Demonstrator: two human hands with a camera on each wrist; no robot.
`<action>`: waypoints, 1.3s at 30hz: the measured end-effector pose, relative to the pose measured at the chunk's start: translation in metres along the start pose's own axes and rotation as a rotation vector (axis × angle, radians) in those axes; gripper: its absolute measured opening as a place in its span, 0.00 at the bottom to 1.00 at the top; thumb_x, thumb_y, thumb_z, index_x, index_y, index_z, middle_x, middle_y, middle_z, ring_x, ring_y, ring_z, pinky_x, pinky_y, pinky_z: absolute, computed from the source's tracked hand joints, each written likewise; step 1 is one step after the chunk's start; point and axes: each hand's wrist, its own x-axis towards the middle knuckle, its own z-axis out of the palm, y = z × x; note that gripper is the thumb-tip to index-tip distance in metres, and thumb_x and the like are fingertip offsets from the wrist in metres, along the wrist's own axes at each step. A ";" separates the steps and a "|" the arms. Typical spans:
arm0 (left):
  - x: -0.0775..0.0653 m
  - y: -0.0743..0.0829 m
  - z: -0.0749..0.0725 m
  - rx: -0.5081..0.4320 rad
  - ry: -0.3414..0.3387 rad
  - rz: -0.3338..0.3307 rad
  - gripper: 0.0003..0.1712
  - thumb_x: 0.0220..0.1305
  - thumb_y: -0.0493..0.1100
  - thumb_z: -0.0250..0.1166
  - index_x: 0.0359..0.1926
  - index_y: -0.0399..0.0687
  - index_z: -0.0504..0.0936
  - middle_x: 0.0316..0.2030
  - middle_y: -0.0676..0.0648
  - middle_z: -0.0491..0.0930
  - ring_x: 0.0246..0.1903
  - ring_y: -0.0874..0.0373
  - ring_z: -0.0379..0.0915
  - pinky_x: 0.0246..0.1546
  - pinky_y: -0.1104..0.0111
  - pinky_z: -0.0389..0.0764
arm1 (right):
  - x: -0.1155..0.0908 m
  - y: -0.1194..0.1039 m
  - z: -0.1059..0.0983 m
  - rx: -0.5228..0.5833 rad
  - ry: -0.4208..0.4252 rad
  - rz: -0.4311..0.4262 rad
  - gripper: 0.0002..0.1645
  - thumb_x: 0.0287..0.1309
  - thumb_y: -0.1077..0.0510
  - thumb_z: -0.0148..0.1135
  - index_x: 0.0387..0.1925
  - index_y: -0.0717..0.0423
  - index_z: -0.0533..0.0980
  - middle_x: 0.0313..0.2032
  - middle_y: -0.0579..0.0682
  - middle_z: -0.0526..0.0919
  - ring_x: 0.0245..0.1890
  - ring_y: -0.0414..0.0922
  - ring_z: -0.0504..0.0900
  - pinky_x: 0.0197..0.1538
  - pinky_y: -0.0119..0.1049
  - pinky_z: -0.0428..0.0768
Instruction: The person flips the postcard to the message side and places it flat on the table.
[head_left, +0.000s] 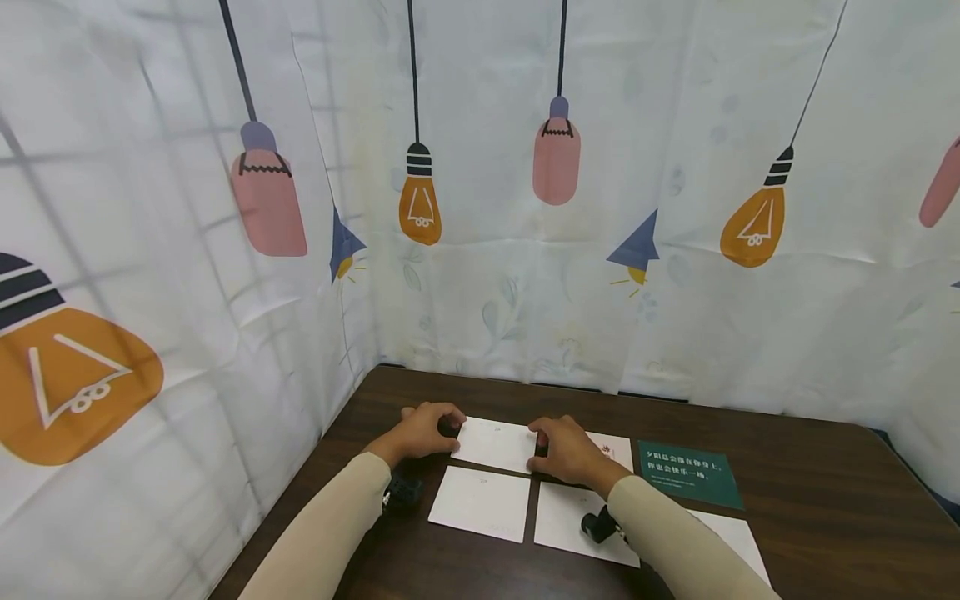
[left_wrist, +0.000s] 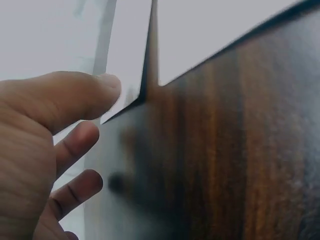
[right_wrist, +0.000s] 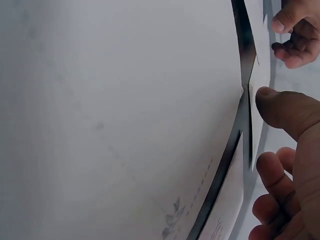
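A white card (head_left: 495, 445) lies between both hands in the back row on the dark table. My left hand (head_left: 420, 431) holds its left end, thumb at the near corner and index finger at the far one. In the left wrist view the thumb (left_wrist: 95, 95) overlaps the card's corner, with the other fingers bent below. At the card's right end my right hand (head_left: 564, 452) grips likewise, thumb near and index finger far. The right wrist view shows that thumb (right_wrist: 277, 105) at the card's edge, the remaining fingers curled.
Nearer me lie a white card (head_left: 480, 503) and another white card (head_left: 573, 521), partly behind the right wrist. A card with a red mark (head_left: 617, 448), a green card with white writing (head_left: 688, 473) and a white card (head_left: 731, 537) lie rightward. A printed curtain (head_left: 480, 292) hangs behind the table (head_left: 817, 475).
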 end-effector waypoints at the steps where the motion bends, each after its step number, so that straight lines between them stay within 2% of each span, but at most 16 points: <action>1: 0.000 0.000 0.000 0.000 0.003 0.002 0.21 0.55 0.43 0.78 0.50 0.50 0.85 0.42 0.56 0.81 0.48 0.54 0.72 0.49 0.46 0.54 | 0.000 0.001 -0.001 0.013 -0.001 0.018 0.37 0.53 0.49 0.79 0.63 0.56 0.77 0.37 0.40 0.78 0.45 0.43 0.72 0.42 0.41 0.76; 7: 0.004 0.008 -0.001 0.003 -0.004 0.040 0.20 0.60 0.43 0.75 0.53 0.47 0.85 0.44 0.54 0.82 0.49 0.52 0.73 0.51 0.46 0.55 | -0.006 0.008 -0.010 0.081 0.010 0.074 0.35 0.54 0.49 0.79 0.63 0.53 0.77 0.41 0.42 0.79 0.49 0.45 0.73 0.46 0.45 0.78; 14: 0.010 0.024 0.006 -0.014 -0.061 0.106 0.21 0.62 0.42 0.74 0.56 0.45 0.84 0.48 0.48 0.82 0.52 0.45 0.71 0.54 0.42 0.53 | -0.015 0.019 -0.017 0.038 0.011 0.054 0.38 0.52 0.47 0.80 0.63 0.53 0.76 0.43 0.42 0.80 0.47 0.44 0.73 0.46 0.43 0.78; 17: 0.013 0.031 0.010 0.002 -0.077 0.134 0.21 0.62 0.43 0.74 0.56 0.46 0.84 0.48 0.49 0.82 0.52 0.45 0.71 0.55 0.42 0.55 | -0.019 0.023 -0.021 0.049 0.006 0.056 0.39 0.51 0.48 0.81 0.63 0.54 0.76 0.44 0.43 0.81 0.46 0.45 0.75 0.45 0.42 0.79; 21: 0.017 0.041 0.015 0.017 -0.095 0.145 0.23 0.61 0.44 0.74 0.57 0.48 0.83 0.49 0.51 0.82 0.54 0.48 0.69 0.56 0.44 0.55 | -0.024 0.027 -0.025 0.044 0.013 0.073 0.39 0.51 0.48 0.81 0.64 0.52 0.76 0.47 0.44 0.82 0.54 0.48 0.75 0.51 0.46 0.79; 25: 0.021 0.053 0.019 0.013 -0.111 0.160 0.25 0.61 0.46 0.74 0.59 0.47 0.82 0.51 0.50 0.82 0.55 0.49 0.68 0.56 0.46 0.55 | -0.029 0.032 -0.030 0.023 0.022 0.087 0.41 0.50 0.48 0.81 0.65 0.53 0.76 0.49 0.44 0.82 0.62 0.52 0.71 0.57 0.51 0.76; 32: 0.026 0.066 0.027 0.024 -0.125 0.182 0.28 0.62 0.48 0.74 0.62 0.49 0.81 0.56 0.52 0.81 0.59 0.51 0.66 0.57 0.48 0.56 | -0.037 0.038 -0.038 0.004 0.020 0.094 0.44 0.50 0.49 0.82 0.67 0.55 0.74 0.52 0.46 0.81 0.61 0.52 0.71 0.57 0.53 0.76; 39: 0.032 0.074 0.037 0.050 -0.142 0.189 0.29 0.61 0.49 0.75 0.63 0.51 0.80 0.57 0.54 0.81 0.61 0.52 0.66 0.59 0.49 0.57 | -0.046 0.044 -0.044 -0.017 0.011 0.083 0.46 0.49 0.49 0.82 0.68 0.56 0.73 0.54 0.49 0.81 0.62 0.54 0.71 0.60 0.56 0.73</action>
